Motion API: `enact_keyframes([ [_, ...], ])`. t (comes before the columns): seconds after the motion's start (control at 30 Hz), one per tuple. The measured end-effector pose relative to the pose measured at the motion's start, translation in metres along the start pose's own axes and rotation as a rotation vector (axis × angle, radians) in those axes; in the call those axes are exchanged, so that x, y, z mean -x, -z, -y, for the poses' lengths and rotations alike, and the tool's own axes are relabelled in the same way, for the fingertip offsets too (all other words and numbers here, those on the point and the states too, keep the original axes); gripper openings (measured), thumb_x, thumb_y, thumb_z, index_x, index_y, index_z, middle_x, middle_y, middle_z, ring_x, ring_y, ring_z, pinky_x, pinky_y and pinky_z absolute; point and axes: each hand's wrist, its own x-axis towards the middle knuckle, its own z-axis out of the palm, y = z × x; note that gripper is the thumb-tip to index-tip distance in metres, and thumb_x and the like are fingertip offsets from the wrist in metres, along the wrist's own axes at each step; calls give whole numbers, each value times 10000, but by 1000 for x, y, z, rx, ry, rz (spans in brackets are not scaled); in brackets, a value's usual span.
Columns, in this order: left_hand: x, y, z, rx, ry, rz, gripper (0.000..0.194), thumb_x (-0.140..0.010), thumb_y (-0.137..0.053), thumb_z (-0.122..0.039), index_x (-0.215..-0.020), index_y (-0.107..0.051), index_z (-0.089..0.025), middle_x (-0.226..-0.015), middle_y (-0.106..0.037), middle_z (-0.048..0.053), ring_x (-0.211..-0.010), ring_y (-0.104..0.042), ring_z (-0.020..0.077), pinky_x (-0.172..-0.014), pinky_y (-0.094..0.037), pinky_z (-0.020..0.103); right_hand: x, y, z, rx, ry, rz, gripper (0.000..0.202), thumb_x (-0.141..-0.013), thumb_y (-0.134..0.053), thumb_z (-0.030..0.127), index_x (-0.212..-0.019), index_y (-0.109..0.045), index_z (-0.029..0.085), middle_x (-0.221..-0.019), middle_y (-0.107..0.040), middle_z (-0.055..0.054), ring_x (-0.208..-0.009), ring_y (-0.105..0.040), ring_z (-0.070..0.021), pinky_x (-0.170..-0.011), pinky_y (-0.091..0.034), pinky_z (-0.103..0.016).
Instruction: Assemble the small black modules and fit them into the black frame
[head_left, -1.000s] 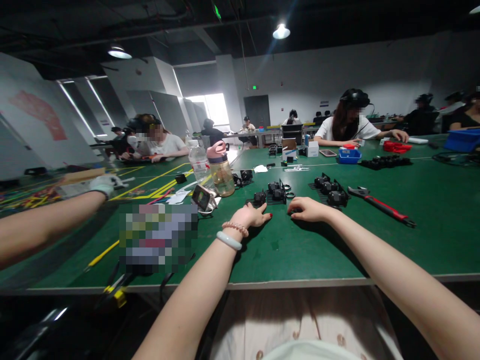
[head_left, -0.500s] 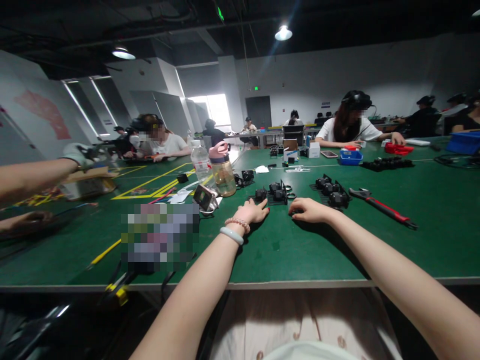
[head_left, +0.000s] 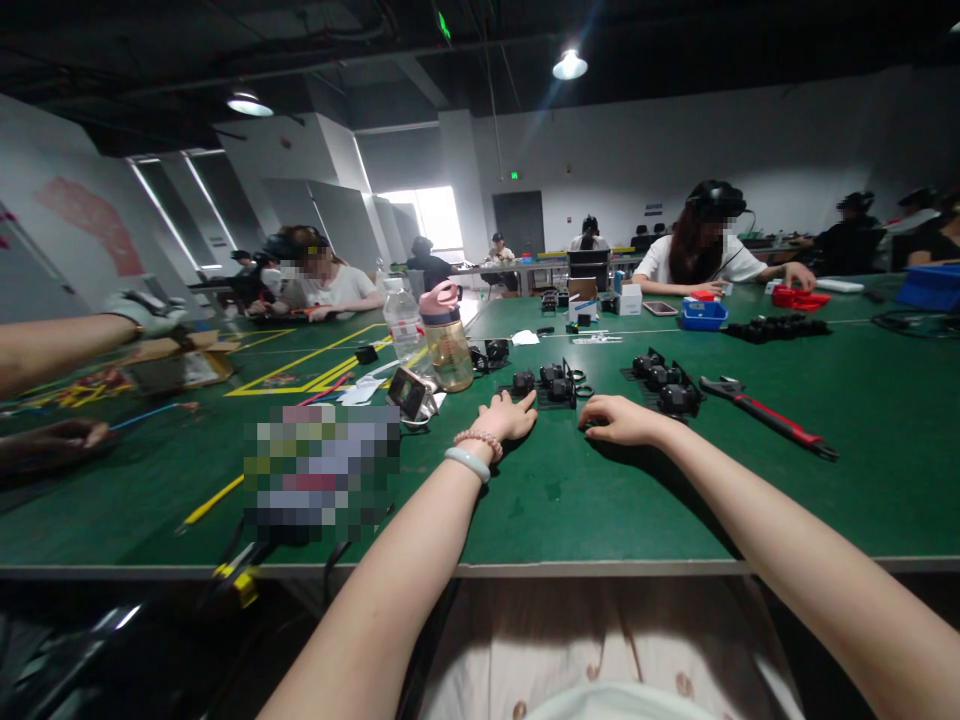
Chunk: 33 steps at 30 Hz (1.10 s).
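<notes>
My left hand [head_left: 508,416] rests on the green table with its fingers stretched and spread. Its fingertips are beside a small black part with a rounded body [head_left: 523,382]; whether they touch it I cannot tell. My right hand [head_left: 621,418] lies on the table a little to the right, fingers loosely bent, with a gap between thumb and forefinger and nothing visible in it. Between and beyond the hands stands a black assembly with rounded parts on a lattice frame [head_left: 556,382]. A similar black assembly [head_left: 666,382] lies beyond my right wrist.
An adjustable wrench [head_left: 780,422] with red-black handle lies at right. On the left stand a pink-lidded bottle [head_left: 448,350], a clear bottle [head_left: 403,320] and a small screen device [head_left: 411,395]. A co-worker's gloved hand [head_left: 146,312] is above a cardboard box [head_left: 184,362]. A blue bin [head_left: 703,316] stands farther back.
My left fingers have lifted and shifted slightly, uncovering more of the small black part. My right hand stays put. At the far left, the co-worker's hands have moved a little.
</notes>
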Motion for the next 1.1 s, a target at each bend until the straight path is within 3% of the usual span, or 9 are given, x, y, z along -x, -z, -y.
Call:
enact_keyframes([
  [0.7, -10, -6, 1, 4, -3, -20, 518, -775, -140, -554, -1270, -154, -400, -1379, -167, 66, -1243, -156, 328, -908, -179, 562, 0, 1, 3, 10, -13, 15, 200, -686, -548, 220, -858, -622, 151, -877, -576, -58, -829, -526, -151, -764, -388, -256],
  [1.1, -3, 1, -7, -3, 35, -19, 525, -781, -153, -526, -1282, -154, -369, -1376, -191, 39, -1242, -162, 314, -913, -173, 564, 1, 2, 4, -7, -13, 11, 201, -678, -550, 209, -859, -620, 157, -885, -574, -55, -829, -526, -151, -763, -388, -258],
])
